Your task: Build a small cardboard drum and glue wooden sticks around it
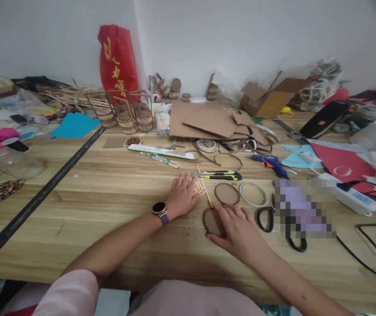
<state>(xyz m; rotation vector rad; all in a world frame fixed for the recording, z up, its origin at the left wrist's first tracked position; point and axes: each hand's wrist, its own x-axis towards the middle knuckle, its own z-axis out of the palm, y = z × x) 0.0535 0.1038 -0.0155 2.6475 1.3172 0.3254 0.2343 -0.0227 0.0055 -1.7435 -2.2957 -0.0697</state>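
Note:
My left hand, with a watch on its wrist, lies flat with fingers stretched out over a small pile of thin wooden sticks on the wooden table. My right hand rests with fingers together on a round cardboard disc, pressing it to the table. A second cardboard disc lies just beyond it. A yellow and black utility knife sits right behind my left hand's fingertips.
Black scissors and a white ring lie right of the discs. A blue glue gun, cardboard sheets, small woven baskets, a red bag, a cardboard box and a power strip crowd the back and right.

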